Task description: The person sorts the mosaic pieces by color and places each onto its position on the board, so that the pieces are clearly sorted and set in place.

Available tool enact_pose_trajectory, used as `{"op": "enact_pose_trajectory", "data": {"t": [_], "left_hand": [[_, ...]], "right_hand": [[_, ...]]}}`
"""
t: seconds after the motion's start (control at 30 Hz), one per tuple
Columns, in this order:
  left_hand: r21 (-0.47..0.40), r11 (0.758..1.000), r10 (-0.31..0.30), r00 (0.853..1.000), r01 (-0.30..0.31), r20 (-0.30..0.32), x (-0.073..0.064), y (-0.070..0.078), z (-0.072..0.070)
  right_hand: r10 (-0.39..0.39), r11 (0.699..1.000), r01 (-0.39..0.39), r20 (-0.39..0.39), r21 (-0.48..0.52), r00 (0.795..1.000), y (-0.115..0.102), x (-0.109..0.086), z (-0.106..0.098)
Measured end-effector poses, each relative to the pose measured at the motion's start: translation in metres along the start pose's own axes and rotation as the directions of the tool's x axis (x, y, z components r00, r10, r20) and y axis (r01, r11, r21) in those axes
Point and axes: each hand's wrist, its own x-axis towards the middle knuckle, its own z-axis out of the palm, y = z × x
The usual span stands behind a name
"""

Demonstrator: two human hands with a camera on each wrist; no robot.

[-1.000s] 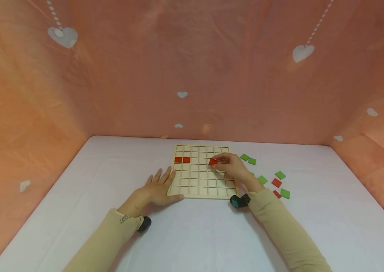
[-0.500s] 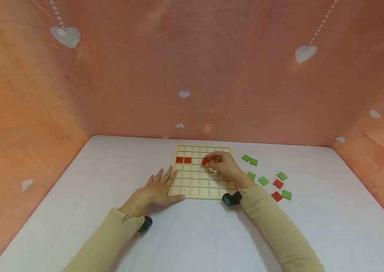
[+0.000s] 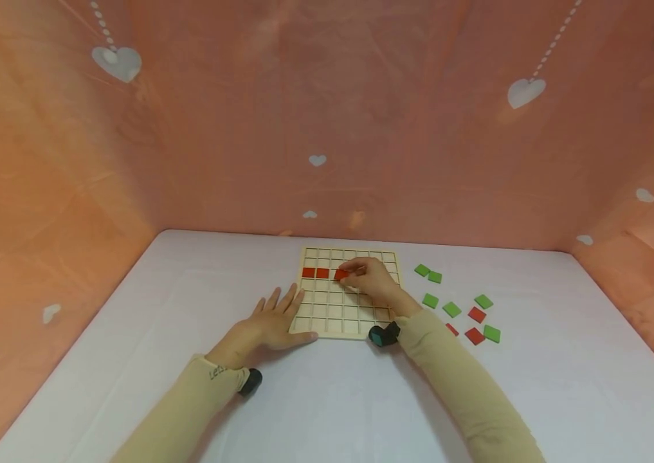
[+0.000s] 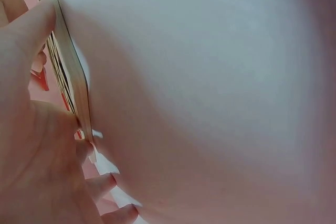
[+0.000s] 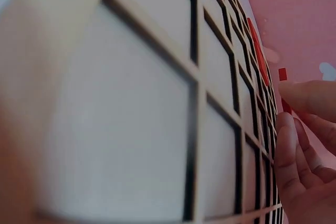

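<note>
A pale wooden grid board (image 3: pixel 335 310) lies on the table, with two red square tiles (image 3: pixel 315 273) side by side in one row at its left. Just right of them, my right hand (image 3: pixel 372 280) pinches a third red tile (image 3: pixel 341 274) between thumb and fingers, over the same row. In the right wrist view that pinched tile (image 5: pixel 284 75) stands tilted above the grid. My left hand (image 3: pixel 269 326) lies with fingers spread at the board's lower left corner; in the left wrist view its thumb (image 4: pixel 39 19) touches the board's edge (image 4: pixel 73 69).
Right of the board, loose green tiles (image 3: pixel 451 309) and red tiles (image 3: pixel 476 314) are scattered on the white table (image 3: pixel 315 399). An orange-pink cloth (image 3: pixel 234 128) with white hearts hangs behind and at both sides.
My right hand has carried the pinched red tile leftward along the row, closer to the two red tiles. The left hand stays at the board's corner.
</note>
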Motion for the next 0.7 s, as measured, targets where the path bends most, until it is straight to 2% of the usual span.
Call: {"op": "enact_pose_trajectory", "data": {"t": [0.53, 0.7], "left_hand": [[0.005, 1.000, -0.007, 1.000, 0.007, -0.006, 0.000, 0.000, 0.001], [0.008, 1.000, -0.004, 1.000, 0.004, -0.008, 0.000, 0.001, 0.001]], "right_hand": [[0.051, 0.999, -0.051, 0.006, -0.011, 0.999, -0.003, 0.015, 0.007], [0.090, 0.995, -0.090, 0.003, 0.051, 0.996, 0.000, 0.017, 0.009]]}}
